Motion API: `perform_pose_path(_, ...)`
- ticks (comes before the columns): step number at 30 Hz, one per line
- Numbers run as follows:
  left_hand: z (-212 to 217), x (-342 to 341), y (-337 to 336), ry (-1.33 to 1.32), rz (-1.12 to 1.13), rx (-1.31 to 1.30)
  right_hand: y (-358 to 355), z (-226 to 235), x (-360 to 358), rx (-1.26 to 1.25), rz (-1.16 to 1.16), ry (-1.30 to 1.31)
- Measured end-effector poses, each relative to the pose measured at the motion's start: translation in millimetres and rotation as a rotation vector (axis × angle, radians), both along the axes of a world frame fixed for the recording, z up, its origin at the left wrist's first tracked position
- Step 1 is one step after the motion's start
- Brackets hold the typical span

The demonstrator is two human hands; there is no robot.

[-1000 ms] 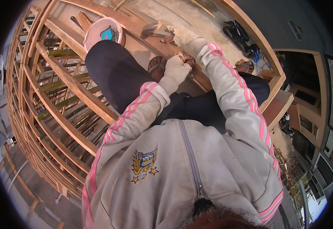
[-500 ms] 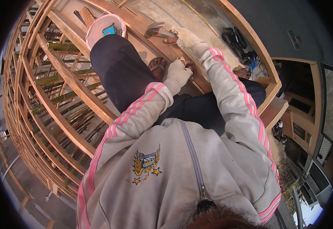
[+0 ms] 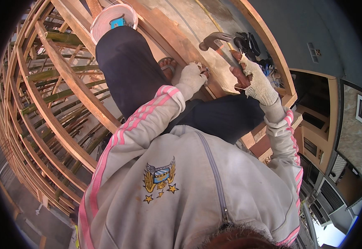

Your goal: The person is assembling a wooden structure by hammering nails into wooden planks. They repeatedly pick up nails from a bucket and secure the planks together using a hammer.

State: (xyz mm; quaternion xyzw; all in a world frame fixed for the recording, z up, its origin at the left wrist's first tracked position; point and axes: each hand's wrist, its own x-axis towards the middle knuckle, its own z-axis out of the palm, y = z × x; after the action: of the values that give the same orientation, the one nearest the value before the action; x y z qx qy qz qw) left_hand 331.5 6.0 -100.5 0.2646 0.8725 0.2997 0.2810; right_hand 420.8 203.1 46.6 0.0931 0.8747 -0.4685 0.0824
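My right hand (image 3: 256, 81), in a fingerless knit glove, is closed round a hammer's handle. The claw hammer (image 3: 216, 37) is raised, its dark metal head out to the left of that hand. Farther left, my gloved left hand (image 3: 192, 79) rests at a wooden beam (image 3: 180, 47) between my legs. Its fingers are pinched together at the wood; whatever they hold is too small to make out. The beam runs from the far left toward my lap.
A pinkish-white bucket (image 3: 99, 24) with a small blue box (image 3: 117, 22) inside stands beyond my left knee. Timber framing (image 3: 75, 85) with bamboo poles (image 3: 64, 38) beneath fills the left side. Black shoes (image 3: 253, 43) lie beyond the hammer. A wooden frame edge (image 3: 272, 45) and a grey wall are on the right.
My right hand has swung up and right, away from the beam, carrying the hammer. My left hand stays pinched at nearly the same spot.
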Motion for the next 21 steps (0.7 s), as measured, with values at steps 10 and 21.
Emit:
perform_pose_path(10, 1.0, 2.0, -0.6, 0.050, -0.107, -0.065, -19.3, 52.4, 17.9, 0.260, -0.073, 0.075)
perform_pose_path(21, 6.3, 5.2, -6.2, 0.051, -0.093, 0.019, -31.2, 47.7, 8.3, 0.318, -0.025, -0.060)
